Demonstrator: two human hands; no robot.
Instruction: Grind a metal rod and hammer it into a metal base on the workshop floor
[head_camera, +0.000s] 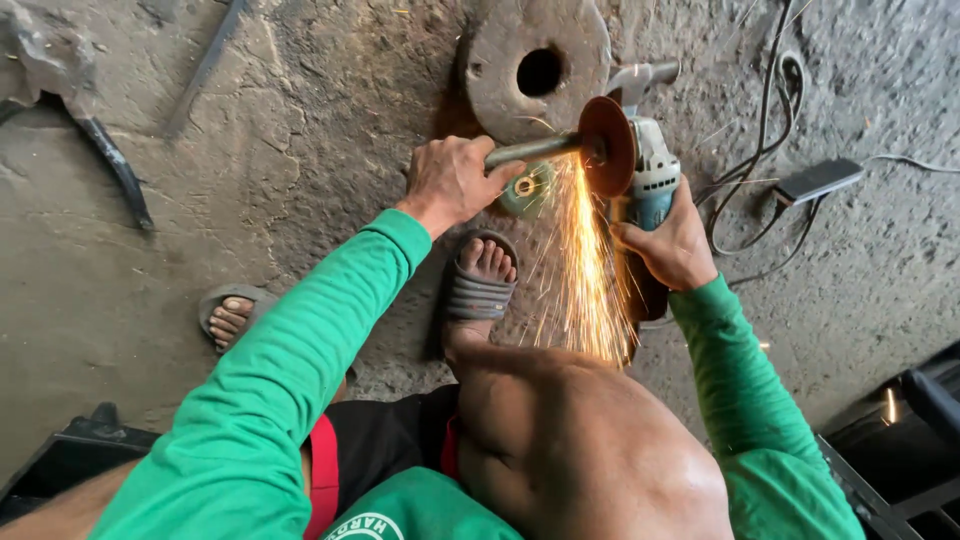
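Left hand (452, 183) wrapped round metal rod (530, 151), right hand (672, 243) gripping sparking angle grinder (640, 170).

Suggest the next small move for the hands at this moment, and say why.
Probably keep the grey metal rod steady in the left hand while the right hand eases the angle grinder's rust-brown disc across it: sparks stream toward the sandalled foot, so the disc is on the rod.

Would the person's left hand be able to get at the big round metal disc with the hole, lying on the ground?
Probably yes, but not freely: the left hand grips a metal rod, so it is occupied. The round metal disc lies just beyond it with nothing between.
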